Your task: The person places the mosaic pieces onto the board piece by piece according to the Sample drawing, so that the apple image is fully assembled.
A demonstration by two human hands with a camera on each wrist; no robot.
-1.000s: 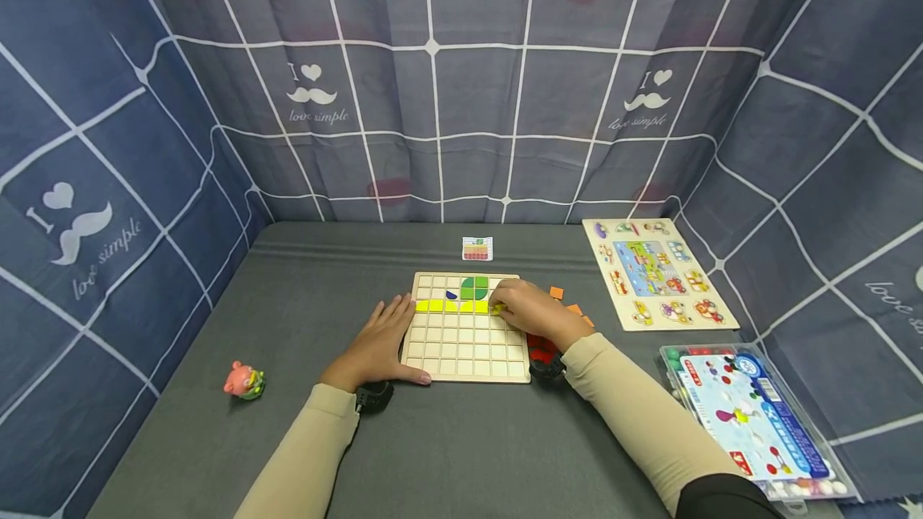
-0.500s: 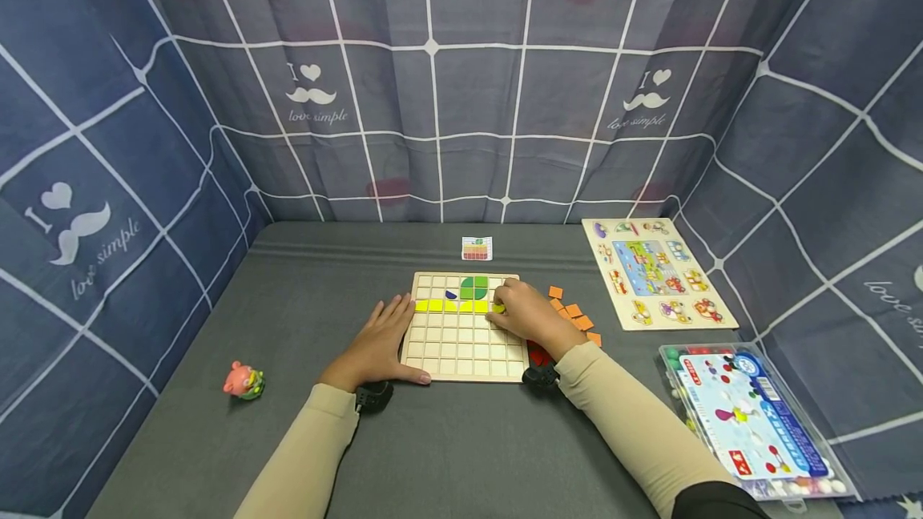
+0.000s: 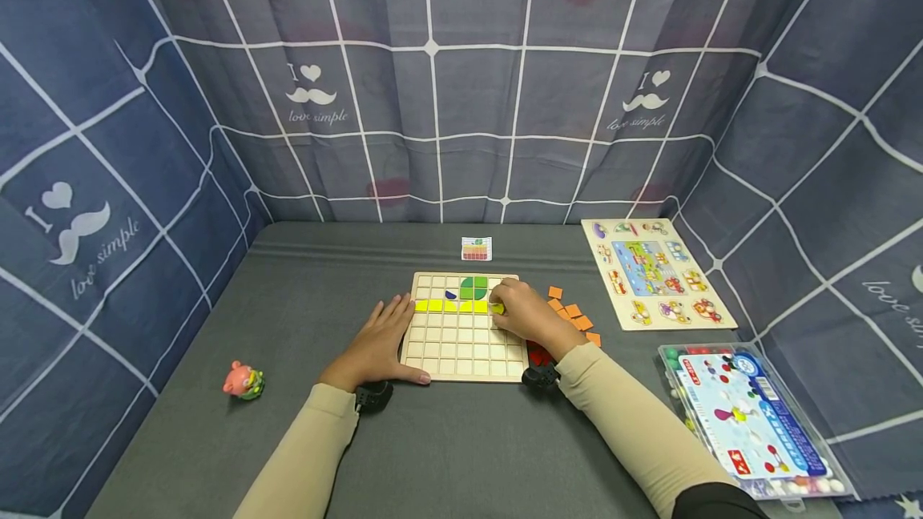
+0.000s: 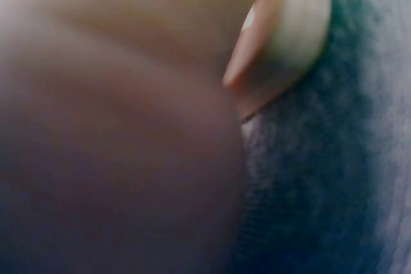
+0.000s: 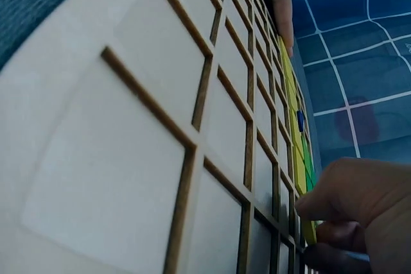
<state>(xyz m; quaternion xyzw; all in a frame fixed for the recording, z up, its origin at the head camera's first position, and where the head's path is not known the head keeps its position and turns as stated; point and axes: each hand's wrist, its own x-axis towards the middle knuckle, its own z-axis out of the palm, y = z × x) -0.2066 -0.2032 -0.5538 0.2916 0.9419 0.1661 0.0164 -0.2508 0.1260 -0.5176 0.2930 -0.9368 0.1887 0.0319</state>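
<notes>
A wooden grid board (image 3: 461, 351) lies on the grey table. My left hand (image 3: 382, 340) rests along its left edge, fingers straight and thumb at the near corner. Across the board runs a row of yellow square tiles (image 3: 447, 307). Above that row sit green pieces (image 3: 473, 288) forming a rounded shape, plus a small dark blue piece (image 3: 450, 295). My right hand (image 3: 532, 315) pinches a yellow tile (image 3: 497, 308) at the right end of the row. In the right wrist view, thumb and fingers close around this yellow tile (image 5: 309, 230), low over the grid.
Orange tiles (image 3: 573, 311) and red pieces (image 3: 538, 355) lie right of the board, partly behind my right arm. A small pattern card (image 3: 477, 248) lies beyond it. Farther right are a picture puzzle board (image 3: 609, 307) and a clear plastic box (image 3: 750, 415). A pig figurine (image 3: 243, 380) stands left.
My right hand has shifted slightly at the right end of the yellow row, still pinching the tile. More orange tiles show beside the arm. The left hand stays in place.
</notes>
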